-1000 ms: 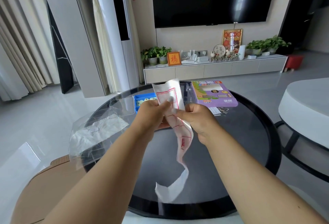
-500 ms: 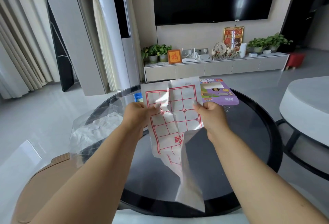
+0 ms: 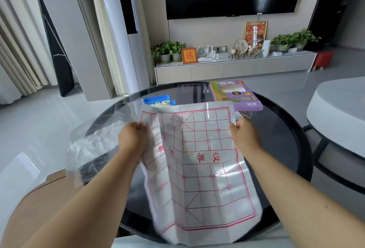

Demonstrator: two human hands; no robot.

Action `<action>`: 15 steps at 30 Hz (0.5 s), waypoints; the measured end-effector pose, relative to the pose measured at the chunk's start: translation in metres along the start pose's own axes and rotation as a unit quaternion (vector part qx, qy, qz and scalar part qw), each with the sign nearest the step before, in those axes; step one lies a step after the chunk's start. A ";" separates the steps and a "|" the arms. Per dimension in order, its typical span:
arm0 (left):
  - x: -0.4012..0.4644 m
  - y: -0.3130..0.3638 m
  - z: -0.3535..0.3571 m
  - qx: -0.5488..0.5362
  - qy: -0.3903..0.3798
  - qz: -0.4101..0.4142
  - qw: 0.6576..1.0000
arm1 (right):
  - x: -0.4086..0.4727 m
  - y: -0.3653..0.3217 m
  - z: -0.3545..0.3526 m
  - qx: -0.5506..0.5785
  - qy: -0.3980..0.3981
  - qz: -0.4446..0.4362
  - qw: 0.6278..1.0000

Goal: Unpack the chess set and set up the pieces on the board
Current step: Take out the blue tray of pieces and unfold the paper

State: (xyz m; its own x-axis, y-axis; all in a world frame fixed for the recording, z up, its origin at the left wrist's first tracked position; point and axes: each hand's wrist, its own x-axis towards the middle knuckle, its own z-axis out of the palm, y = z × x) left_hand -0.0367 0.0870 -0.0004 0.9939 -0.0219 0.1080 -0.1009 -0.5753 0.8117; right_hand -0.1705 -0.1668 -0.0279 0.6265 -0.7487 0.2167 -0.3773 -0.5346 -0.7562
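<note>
I hold a white cloth chess board with a red grid and red characters spread above the round black glass table. My left hand grips its left edge, where the cloth is still bunched and folded. My right hand pinches its upper right edge. The lower end of the board hangs over the table's near rim. Behind it sits a blue tray with pale round chess pieces, partly hidden by the cloth. The purple chess set box lies at the table's far right.
A crumpled clear plastic bag lies over the table's left edge. A clear plastic lid stands between tray and box. A white round table is close on the right. A tan seat is at lower left.
The board has gone from a folded strip to nearly fully spread. My hands moved apart, the left to the left and the right to the right, pulling the cloth open.
</note>
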 end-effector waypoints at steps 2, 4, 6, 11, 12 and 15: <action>0.008 -0.010 0.003 0.032 -0.007 0.010 0.999 | 0.009 0.010 0.002 -0.047 -0.016 0.007 0.999; 0.015 -0.016 0.007 0.048 -0.010 0.022 0.999 | 0.019 0.017 0.004 -0.090 -0.031 0.006 0.995; 0.021 -0.018 0.011 0.066 -0.012 0.028 0.997 | 0.028 0.020 0.007 -0.131 -0.045 -0.001 0.990; 0.028 -0.017 0.021 0.177 0.003 0.053 0.983 | 0.048 0.015 0.013 -0.197 -0.068 -0.038 0.977; 0.025 -0.015 0.022 0.208 0.023 0.082 0.974 | 0.051 0.014 0.014 -0.210 -0.079 -0.042 0.974; 0.005 -0.009 0.027 0.246 0.037 0.223 0.943 | 0.056 0.006 0.015 -0.264 -0.125 -0.046 0.955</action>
State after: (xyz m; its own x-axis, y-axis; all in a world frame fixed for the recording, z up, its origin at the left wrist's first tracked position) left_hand -0.0293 0.0700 -0.0230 0.8502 -0.3040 0.4298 -0.4565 -0.8324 0.3141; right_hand -0.1274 -0.2058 -0.0292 0.7924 -0.6067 0.0627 -0.5623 -0.7665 -0.3102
